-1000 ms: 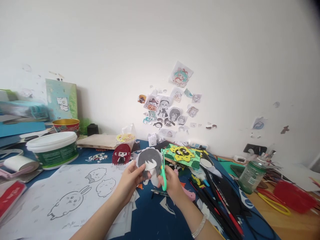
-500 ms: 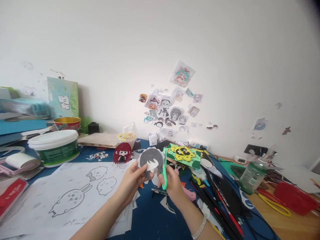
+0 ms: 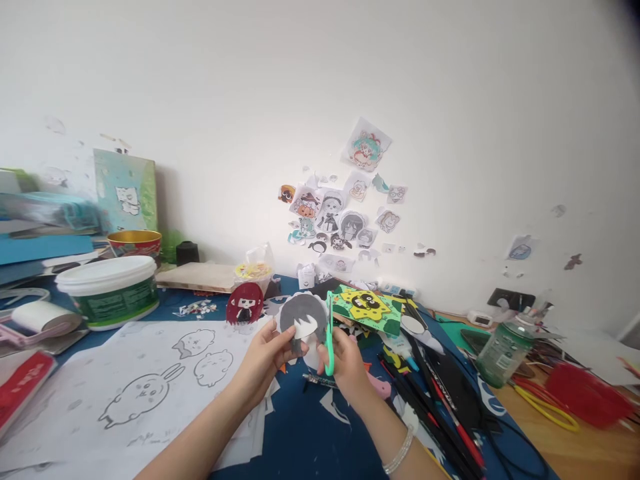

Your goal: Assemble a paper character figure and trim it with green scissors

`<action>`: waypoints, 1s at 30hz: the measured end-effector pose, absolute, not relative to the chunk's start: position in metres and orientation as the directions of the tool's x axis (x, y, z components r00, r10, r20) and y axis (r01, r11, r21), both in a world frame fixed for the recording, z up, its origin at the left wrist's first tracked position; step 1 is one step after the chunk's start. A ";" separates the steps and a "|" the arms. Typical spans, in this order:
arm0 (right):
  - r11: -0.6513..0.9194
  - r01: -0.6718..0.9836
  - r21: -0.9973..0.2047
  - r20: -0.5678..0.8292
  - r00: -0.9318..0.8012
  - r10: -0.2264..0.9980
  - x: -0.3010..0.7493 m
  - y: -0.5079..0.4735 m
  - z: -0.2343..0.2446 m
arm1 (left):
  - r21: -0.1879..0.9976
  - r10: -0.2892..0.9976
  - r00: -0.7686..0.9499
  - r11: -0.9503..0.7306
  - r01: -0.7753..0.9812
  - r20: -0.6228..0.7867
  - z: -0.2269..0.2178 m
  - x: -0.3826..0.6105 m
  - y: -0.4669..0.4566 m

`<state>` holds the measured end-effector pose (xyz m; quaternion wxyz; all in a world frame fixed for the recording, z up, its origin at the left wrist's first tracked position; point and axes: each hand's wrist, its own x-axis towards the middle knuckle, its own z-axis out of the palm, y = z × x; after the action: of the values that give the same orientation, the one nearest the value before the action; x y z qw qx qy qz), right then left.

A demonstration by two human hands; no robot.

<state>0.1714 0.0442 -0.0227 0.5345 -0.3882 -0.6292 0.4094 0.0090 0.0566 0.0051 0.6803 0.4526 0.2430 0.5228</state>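
Observation:
Pinched in my left hand (image 3: 267, 357) is a paper cutout (image 3: 295, 313) of a head with dark grey hair, a pale face area and a scalloped white edge. My right hand (image 3: 345, 360) is closed around green-handled scissors (image 3: 329, 350), which point upward along the cutout's right edge. Whether the blades touch the paper I cannot tell. Just left of the cutout stands a red-haired paper figure (image 3: 244, 303). Below my hands, a white paper scrap (image 3: 335, 408) lies on the blue table cover (image 3: 295, 440).
Sheets with line drawings (image 3: 145, 393) spread over the left side, before a white-lidded tub (image 3: 113, 293). Black and red pens (image 3: 440, 407) and a yellow-green picture card (image 3: 370, 308) lie at right. Farther right stands a green bottle (image 3: 507, 350). Paper pictures cover part of the wall (image 3: 450, 100).
The view has shifted very slightly. Both hands keep nearly the same place, with the scissors still beside the cutout's right edge.

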 end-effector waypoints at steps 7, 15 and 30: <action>0.361 0.079 -0.929 0.346 -0.158 0.925 0.172 0.039 -0.016 | 0.881 0.931 0.324 0.006 -0.473 0.167 0.006 0.006 0.058; 0.367 0.116 -0.923 0.352 -0.131 0.927 0.168 0.034 -0.011 | 0.878 0.929 0.334 0.022 -0.477 0.158 0.013 0.007 0.054; 0.360 0.103 -0.927 0.343 -0.149 0.927 0.174 0.044 -0.021 | 0.893 0.922 0.334 -0.028 -0.449 0.197 0.010 0.003 0.057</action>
<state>0.1740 0.0437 -0.0214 0.5152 -0.4000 -0.6437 0.4002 0.0030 0.0574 0.0103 0.6540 0.4892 0.2414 0.5241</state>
